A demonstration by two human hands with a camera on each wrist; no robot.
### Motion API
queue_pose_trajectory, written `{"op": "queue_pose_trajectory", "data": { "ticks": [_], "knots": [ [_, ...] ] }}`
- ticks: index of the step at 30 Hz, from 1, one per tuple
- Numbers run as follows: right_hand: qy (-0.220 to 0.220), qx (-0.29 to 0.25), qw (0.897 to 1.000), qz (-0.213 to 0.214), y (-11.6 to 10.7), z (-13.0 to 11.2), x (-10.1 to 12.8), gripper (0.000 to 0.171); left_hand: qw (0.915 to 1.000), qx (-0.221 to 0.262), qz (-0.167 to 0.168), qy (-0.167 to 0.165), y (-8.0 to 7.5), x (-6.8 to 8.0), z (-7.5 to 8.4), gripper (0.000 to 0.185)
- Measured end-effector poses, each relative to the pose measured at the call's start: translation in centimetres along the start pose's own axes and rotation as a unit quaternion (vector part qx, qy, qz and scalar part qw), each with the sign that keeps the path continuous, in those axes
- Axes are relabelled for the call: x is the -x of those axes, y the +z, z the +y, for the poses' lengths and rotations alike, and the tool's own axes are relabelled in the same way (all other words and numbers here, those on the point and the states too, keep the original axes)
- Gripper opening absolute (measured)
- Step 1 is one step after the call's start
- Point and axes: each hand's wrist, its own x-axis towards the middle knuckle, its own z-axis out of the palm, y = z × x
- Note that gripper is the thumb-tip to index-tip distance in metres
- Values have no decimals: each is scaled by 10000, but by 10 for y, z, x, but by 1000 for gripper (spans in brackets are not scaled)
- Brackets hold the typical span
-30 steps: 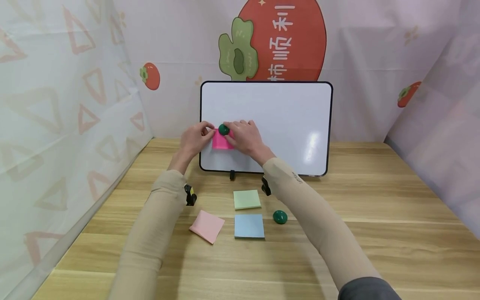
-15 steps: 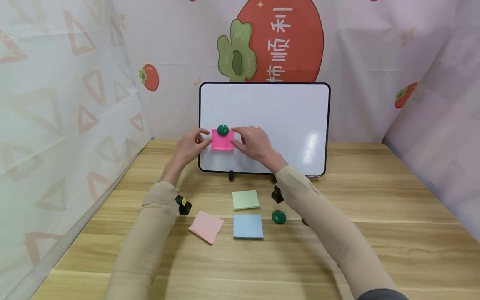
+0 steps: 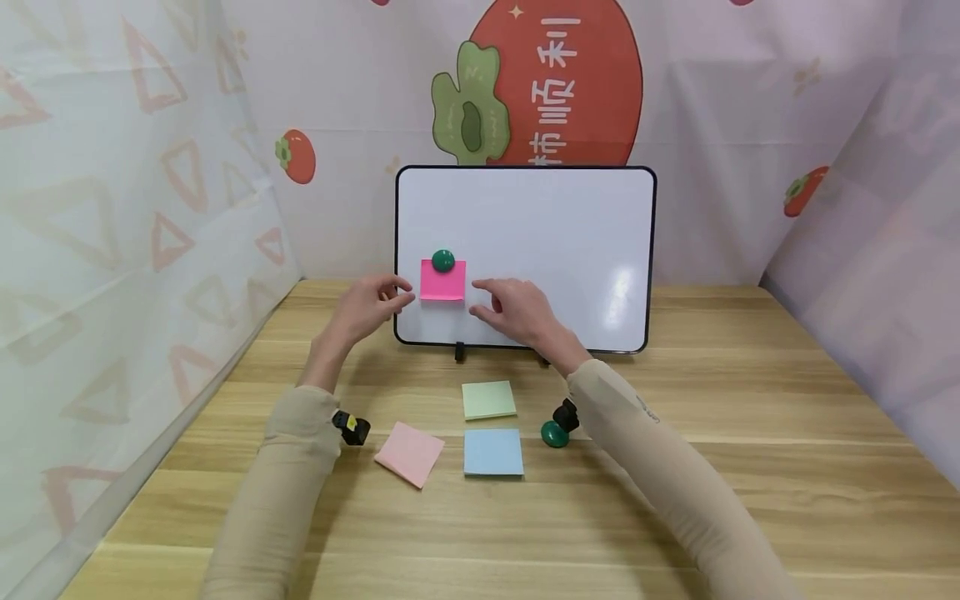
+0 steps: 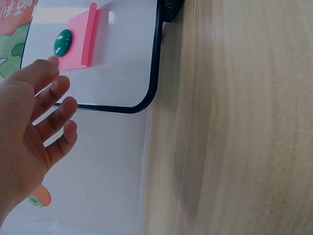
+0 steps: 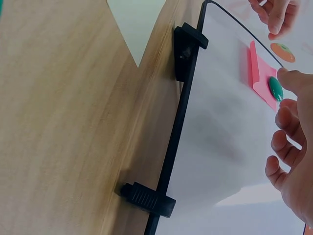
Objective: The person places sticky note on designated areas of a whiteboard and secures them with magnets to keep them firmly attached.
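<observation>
Magnet (image 3: 443,261) on note (image 3: 442,286), both left on whiteboard (image 3: 558,242), 3 notepads (image 3: 492,452) before it on table (image 3: 450,542), 2nd magnet (image 3: 553,435) to their right

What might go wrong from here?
One green magnet pins the bright pink note near its top, so it might pivot. The note's lower edge juts from the whiteboard; the right hand could snag it. The right wrist camera, which overlaps another green magnet in the head view, might nudge it.

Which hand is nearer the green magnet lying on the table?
Right. The right hand is beyond the green magnet, before the whiteboard; the left hand is farther off, near the whiteboard's left edge.
</observation>
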Motion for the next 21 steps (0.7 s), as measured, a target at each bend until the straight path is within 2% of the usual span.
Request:
{"op": "queue_pose_trajectory", "data": {
  "ticks": [9, 15, 21],
  "knots": [
    [42, -86, 9999, -69, -7, 3, 20, 49, 9999, -8, -121, -58, 1, 9, 0, 29],
    [109, -66, 9997, -189, -11, 7, 33, 51, 9987, 28, -481, -154, 0, 15, 3, 27],
    [-19, -143, 9996, -262, -16, 5, 44, 50, 9969, 60, -742, -239, -2, 22, 7, 27]
  ]
}}
